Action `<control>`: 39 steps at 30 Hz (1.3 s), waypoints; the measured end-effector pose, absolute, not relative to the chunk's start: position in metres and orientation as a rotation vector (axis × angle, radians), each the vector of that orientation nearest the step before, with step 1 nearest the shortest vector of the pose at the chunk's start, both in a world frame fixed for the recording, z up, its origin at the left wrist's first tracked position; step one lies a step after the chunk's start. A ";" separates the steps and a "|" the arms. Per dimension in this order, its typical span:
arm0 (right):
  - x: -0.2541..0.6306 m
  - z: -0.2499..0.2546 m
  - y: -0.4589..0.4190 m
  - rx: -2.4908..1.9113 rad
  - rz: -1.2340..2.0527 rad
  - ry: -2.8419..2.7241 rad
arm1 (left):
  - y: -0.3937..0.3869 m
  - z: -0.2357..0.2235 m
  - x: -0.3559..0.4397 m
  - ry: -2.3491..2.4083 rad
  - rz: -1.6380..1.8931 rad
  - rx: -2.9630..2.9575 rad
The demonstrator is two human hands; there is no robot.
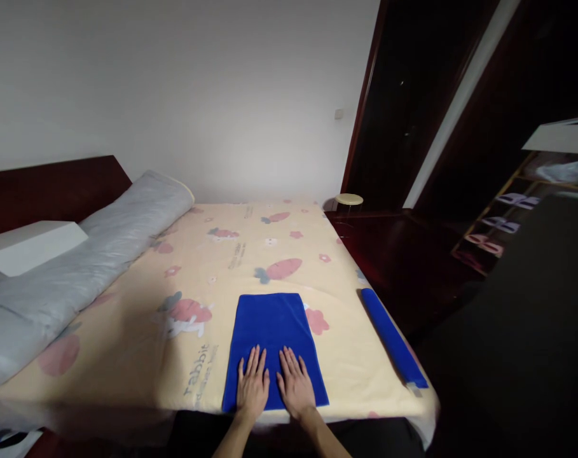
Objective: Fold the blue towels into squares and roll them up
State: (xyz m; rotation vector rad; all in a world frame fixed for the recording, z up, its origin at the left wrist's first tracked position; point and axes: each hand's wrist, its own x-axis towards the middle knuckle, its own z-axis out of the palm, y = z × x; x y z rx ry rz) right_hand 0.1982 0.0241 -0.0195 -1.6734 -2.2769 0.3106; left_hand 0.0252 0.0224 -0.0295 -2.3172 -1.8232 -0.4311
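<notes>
A blue cloth [268, 321], looking like a towel, lies spread flat near the front edge of the bed. My left hand [253, 385] rests palm down on its lower left part, fingers stretched out. Beside it, my right hand [295, 383] lies flat on the lower right part, also with the fingers extended. Neither hand grips anything. Further right, a rolled blue cloth [391, 337] lies along the bed's right edge, with a small pale tag at its near end.
The bed's yellow sheet [250, 242] has carrot and rabbit prints. On the left lie a long grey rolled quilt [126, 222] and a white box [35, 245]. A round stool [348, 200] stands beyond the far right corner. A shoe rack [496, 207] is at the right.
</notes>
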 end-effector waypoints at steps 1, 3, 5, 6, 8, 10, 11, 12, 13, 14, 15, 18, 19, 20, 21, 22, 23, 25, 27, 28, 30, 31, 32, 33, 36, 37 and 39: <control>0.206 -0.019 0.024 -1.705 0.293 -2.260 | 0.022 -0.028 0.018 -1.829 -0.434 -2.295; 0.222 -0.019 0.023 -1.767 0.268 -2.223 | 0.019 -0.025 0.003 -1.828 -0.434 -2.273; 0.235 -0.020 0.020 -1.819 0.259 -2.188 | 0.015 -0.025 -0.014 -1.802 -0.425 -2.288; 0.239 -0.021 0.019 -1.835 0.260 -2.177 | 0.014 -0.025 -0.023 -1.784 -0.420 -2.307; 0.244 -0.022 0.018 -1.861 0.271 -2.165 | 0.013 -0.025 -0.040 -1.750 -0.407 -2.362; 0.244 -0.021 0.019 -1.897 0.277 -2.140 | 0.017 -0.022 -0.054 -1.746 -0.406 -2.397; 0.242 -0.019 0.021 -1.912 0.275 -2.120 | 0.020 -0.019 -0.058 -1.761 -0.417 -2.393; 0.239 -0.017 0.023 -1.913 0.271 -2.104 | 0.025 -0.015 -0.059 -1.779 -0.436 -2.383; 0.235 -0.014 0.026 -1.893 0.271 -2.101 | 0.029 -0.011 -0.056 -1.789 -0.460 -2.379; 0.229 -0.011 0.029 -1.851 0.277 -2.117 | 0.034 -0.007 -0.050 -1.790 -0.487 -2.385; 0.223 -0.009 0.033 -1.790 0.294 -2.152 | 0.039 -0.004 -0.040 -1.780 -0.515 -2.406; 0.198 -0.006 0.046 -1.575 0.382 -2.306 | 0.056 0.001 0.003 -1.782 -0.569 -2.503; 0.189 -0.007 0.050 -1.520 0.409 -2.345 | 0.061 0.001 0.018 -1.834 -0.568 -2.516; 0.182 -0.009 0.054 -1.480 0.428 -2.373 | 0.066 0.000 0.030 -1.914 -0.554 -2.512; 0.176 -0.012 0.057 -1.454 0.436 -2.389 | 0.072 -0.002 0.038 -2.006 -0.526 -2.497; 0.172 -0.015 0.060 -1.439 0.434 -2.397 | 0.076 -0.004 0.041 -2.093 -0.485 -2.480; 0.172 -0.018 0.063 -1.435 0.425 -2.398 | 0.080 -0.006 0.040 -2.155 -0.438 -2.471; 0.180 -0.022 0.070 -1.465 0.400 -2.384 | 0.086 -0.008 0.027 -2.175 -0.347 -2.494; 0.199 -0.023 0.079 -1.562 0.371 -2.329 | 0.087 -0.009 0.005 -2.127 -0.284 -2.519; 0.210 -0.023 0.084 -1.630 0.356 -2.288 | 0.087 -0.010 -0.005 -2.121 -0.265 -2.500; 0.232 -0.024 0.096 -1.763 0.322 -2.203 | 0.086 -0.011 -0.019 -2.142 -0.242 -2.423; 0.241 -0.025 0.102 -1.821 0.303 -2.167 | 0.085 -0.012 -0.023 -2.153 -0.236 -2.386; 0.247 -0.026 0.108 -1.871 0.284 -2.134 | 0.084 -0.013 -0.025 -2.155 -0.236 -2.361; 0.250 -0.028 0.113 -1.916 0.260 -2.099 | 0.084 -0.014 -0.026 -2.148 -0.238 -2.352; 0.240 -0.030 0.123 -1.975 0.173 -2.007 | 0.083 -0.019 -0.025 -2.121 -0.260 -2.359; 0.230 -0.029 0.124 -1.947 0.164 -2.012 | 0.084 -0.021 -0.025 -2.116 -0.266 -2.362; 0.205 -0.027 0.124 -1.802 0.212 -2.113 | 0.084 -0.025 -0.026 -2.108 -0.280 -2.358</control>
